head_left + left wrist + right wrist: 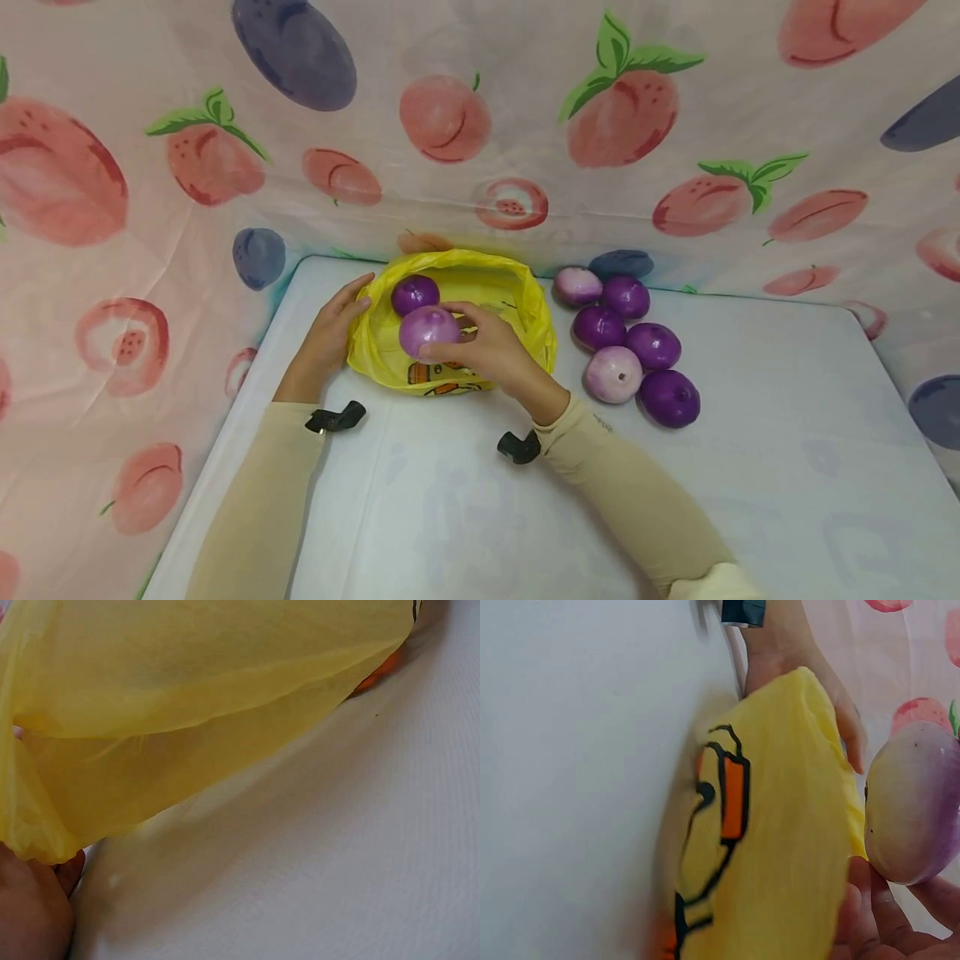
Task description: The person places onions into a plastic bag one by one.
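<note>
A yellow plastic bag (536,333) with a printed cartoon lies wide open on the white table. At its left rim, my left hand (322,333) holds the plastic; in the left wrist view only part of that hand (34,907) shows below the crimped film. Over the bag's mouth, my right hand (491,346) grips a pale purple onion-like vegetable (429,332) between thumb and fingers. Close up in the right wrist view, this glossy vegetable (915,802) is white on one side and purple on the other. A darker purple one (415,294) sits inside the bag.
Several more round vegetables, dark purple (670,399) and whitish purple (613,375), are grouped on the table (787,467) right of the bag. A fruit-printed cloth (442,42) rises behind and at the left. Black mounts (519,447) are at both wrists.
</note>
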Motion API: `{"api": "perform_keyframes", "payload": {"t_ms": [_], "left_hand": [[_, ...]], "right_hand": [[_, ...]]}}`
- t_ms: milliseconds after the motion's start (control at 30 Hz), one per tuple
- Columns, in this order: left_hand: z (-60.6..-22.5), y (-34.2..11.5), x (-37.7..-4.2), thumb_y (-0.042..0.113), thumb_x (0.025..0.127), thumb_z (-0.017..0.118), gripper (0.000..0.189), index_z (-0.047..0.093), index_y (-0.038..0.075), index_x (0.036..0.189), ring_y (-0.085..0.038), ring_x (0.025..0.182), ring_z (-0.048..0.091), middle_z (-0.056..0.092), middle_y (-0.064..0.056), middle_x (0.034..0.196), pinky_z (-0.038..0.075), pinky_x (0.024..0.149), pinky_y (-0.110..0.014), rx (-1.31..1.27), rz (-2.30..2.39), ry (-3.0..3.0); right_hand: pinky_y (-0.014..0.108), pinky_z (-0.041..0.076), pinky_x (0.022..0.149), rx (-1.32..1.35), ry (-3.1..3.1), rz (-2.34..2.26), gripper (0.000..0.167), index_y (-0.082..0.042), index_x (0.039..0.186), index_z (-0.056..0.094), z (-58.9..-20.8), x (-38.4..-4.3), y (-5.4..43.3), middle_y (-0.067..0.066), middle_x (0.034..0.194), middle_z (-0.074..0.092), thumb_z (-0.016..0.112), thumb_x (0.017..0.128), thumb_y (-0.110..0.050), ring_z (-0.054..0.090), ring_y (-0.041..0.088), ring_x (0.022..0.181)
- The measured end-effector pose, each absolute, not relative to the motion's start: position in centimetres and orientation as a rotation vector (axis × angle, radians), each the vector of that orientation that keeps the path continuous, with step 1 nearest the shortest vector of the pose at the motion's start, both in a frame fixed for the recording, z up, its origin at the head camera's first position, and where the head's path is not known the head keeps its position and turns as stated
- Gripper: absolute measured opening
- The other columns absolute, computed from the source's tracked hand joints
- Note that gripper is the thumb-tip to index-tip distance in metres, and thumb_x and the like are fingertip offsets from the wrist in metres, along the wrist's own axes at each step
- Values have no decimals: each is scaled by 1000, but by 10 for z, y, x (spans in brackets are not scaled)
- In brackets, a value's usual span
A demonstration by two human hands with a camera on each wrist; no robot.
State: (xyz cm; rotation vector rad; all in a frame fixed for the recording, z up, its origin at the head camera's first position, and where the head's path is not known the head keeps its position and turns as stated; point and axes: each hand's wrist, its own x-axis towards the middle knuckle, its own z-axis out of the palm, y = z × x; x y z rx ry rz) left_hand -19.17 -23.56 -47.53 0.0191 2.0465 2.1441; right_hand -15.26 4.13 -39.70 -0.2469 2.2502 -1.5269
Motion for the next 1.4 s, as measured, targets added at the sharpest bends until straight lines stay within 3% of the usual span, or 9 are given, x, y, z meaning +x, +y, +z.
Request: {"api": "perform_keyframes", "payload": {"t_ms": [133,367,600,967,1400], "left_hand": [[-475,-236,-191,30,108,51,58,33,15,160,-20,148,36,32,-3,166,30,125,-36,24,2147,2049],[-477,-237,-193,31,107,52,58,34,15,160,-20,148,36,32,-3,166,37,118,-24,22,2136,2058],[-476,-237,-191,31,108,50,57,34,18,160,-21,149,35,31,-3,167,35,121,-31,0,2119,2068],[-476,-237,-193,30,108,50,56,33,18,161,-19,147,38,32,-3,166,43,109,-17,7,2130,2055],[-474,-236,-191,27,108,50,56,33,15,160,-17,144,40,33,-5,166,42,111,-19,16,2177,2004]], "right_hand": [[36,59,89,-243,2271,-1487,73,-32,140,57,-403,-153,32,1,123,64,86,76,-51,63,22,111],[39,56,92,-227,2277,-1464,79,-30,144,55,-416,-157,17,1,122,64,86,75,-54,62,21,110],[41,55,96,-185,2310,-1416,82,-30,145,54,-424,-163,8,1,126,64,85,74,-56,61,20,112],[40,55,96,-177,2330,-1413,83,-26,146,53,-430,-171,-2,3,127,64,84,75,-56,61,21,111],[43,52,102,-224,2280,-1388,85,-24,148,52,-437,-177,-4,6,136,62,85,76,-54,60,24,118]]}}
